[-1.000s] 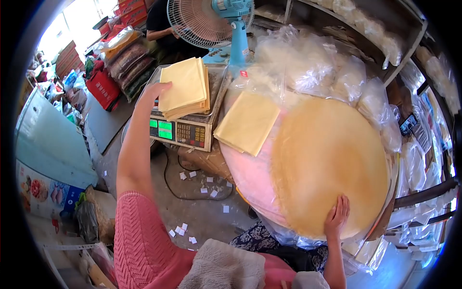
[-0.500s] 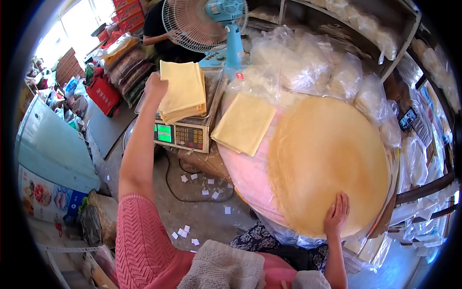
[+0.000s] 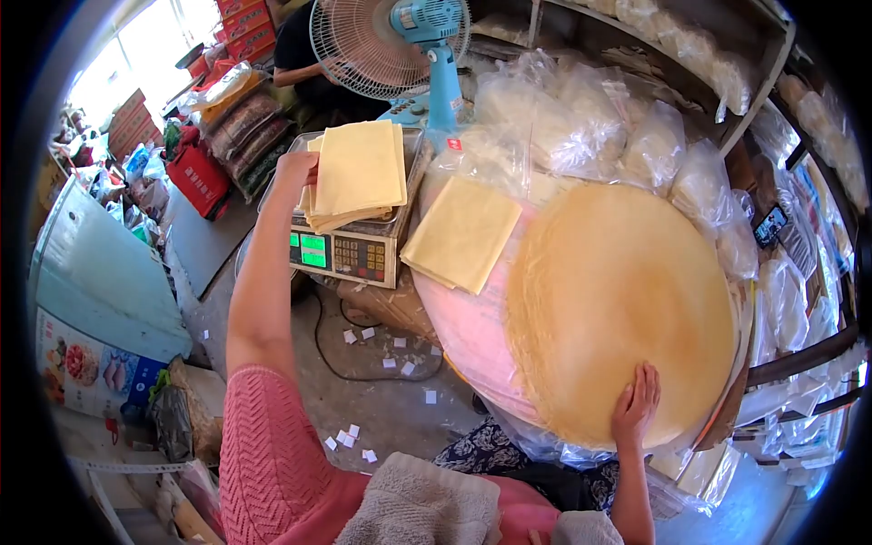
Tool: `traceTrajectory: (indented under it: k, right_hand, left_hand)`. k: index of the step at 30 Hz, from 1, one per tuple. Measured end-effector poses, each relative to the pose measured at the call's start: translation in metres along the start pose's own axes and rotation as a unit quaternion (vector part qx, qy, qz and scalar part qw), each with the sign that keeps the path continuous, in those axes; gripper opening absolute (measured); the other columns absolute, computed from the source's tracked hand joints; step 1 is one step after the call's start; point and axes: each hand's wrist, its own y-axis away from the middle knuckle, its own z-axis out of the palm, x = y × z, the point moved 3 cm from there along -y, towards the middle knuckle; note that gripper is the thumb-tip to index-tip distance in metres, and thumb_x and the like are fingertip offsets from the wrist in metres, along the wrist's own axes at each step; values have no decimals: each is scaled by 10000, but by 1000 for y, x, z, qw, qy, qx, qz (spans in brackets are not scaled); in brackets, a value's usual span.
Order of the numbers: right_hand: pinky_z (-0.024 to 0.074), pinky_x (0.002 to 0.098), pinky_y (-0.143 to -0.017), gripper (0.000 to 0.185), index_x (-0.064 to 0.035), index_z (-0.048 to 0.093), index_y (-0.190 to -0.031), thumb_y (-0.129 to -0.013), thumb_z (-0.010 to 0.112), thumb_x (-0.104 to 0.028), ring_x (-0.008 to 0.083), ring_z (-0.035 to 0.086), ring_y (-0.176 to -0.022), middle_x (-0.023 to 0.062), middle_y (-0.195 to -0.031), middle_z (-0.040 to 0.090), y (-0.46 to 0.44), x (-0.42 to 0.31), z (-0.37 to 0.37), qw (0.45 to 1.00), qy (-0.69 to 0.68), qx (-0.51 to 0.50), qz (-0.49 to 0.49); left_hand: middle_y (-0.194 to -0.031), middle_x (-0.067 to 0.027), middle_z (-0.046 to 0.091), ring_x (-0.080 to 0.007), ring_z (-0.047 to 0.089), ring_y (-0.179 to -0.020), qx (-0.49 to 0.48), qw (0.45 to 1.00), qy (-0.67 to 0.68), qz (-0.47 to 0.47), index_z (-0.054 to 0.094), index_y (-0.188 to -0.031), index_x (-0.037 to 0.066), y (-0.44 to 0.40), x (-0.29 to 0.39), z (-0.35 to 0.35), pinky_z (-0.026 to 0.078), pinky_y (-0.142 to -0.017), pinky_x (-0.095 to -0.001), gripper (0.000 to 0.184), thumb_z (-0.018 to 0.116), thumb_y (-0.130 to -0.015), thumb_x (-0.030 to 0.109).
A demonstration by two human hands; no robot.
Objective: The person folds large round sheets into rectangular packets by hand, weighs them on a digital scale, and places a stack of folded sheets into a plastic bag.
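Note:
On the left, my left hand (image 3: 298, 171) is closed at the left edge of a pile of folded thin pancakes (image 3: 361, 168), its fingertips partly hidden. That pile rests on the tray of a digital scale (image 3: 363, 258) with a lit green display. My right hand (image 3: 638, 404) lies flat, fingers together, near the front edge of a large round stack of thin tan pancakes (image 3: 618, 300). Between the scale and the round stack sits another folded pancake bundle (image 3: 461, 234), on pinkish plastic-covered material (image 3: 468, 327).
A blue fan (image 3: 443, 86) stands behind the scale, with a person's arm (image 3: 304, 74) beyond it. Clear plastic bags (image 3: 568, 118) crowd the back and right. A black cable (image 3: 350, 374) and several white paper squares lie on the floor. A phone (image 3: 770, 225) is at the right.
The top folded pancakes on the scale have shifted right, exposing layers beneath at their left. My left hand stays by that edge. My right hand has not visibly moved.

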Motion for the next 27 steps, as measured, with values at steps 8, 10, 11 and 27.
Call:
traceTrajectory:
  k: [8, 10, 11, 27]
  right_hand:
    - [311, 443, -1035, 360, 36, 505, -1214, -876, 446, -73, 362, 408, -1235, 189, -1298, 473, 0, -1, -1, 1000, 3, -1, 1]
    - [311, 444, -1035, 360, 35, 505, -1214, -876, 446, -72, 361, 409, -1234, 189, -1297, 474, 1, 0, -1, 1000, 2, 0, 1]
    - [312, 444, -1035, 359, 34, 506, -1214, -876, 446, -71, 361, 409, -1234, 189, -1296, 474, 1, 1, 0, 1000, 2, 1, 1]
    - [365, 454, -993, 389, 2, 531, -1173, -800, 560, -103, 358, 445, -1171, 173, -1231, 491, 6, 15, 1, 999, -19, 30, 18]
  left_hand:
    - [-626, -103, 633, -201, 618, -537, 50, 878, -476, -10, 643, -684, -30, 16, 21, -4, 492, -522, -338, 257, 759, -642, 196]
    - [-631, -114, 639, -211, 625, -554, 49, 916, -396, -38, 647, -700, -39, 5, 8, -13, 496, -542, -357, 293, 794, -590, 189]
    - [-654, -121, 644, -221, 630, -576, 38, 935, -346, -63, 645, -719, -46, -1, 2, -17, 499, -557, -365, 290, 787, -590, 171]
    - [-1207, -91, 575, -314, 592, -1018, 242, 681, -490, 487, 475, -1265, 161, 14, 92, -40, 498, -792, -391, 321, 401, -953, 166]
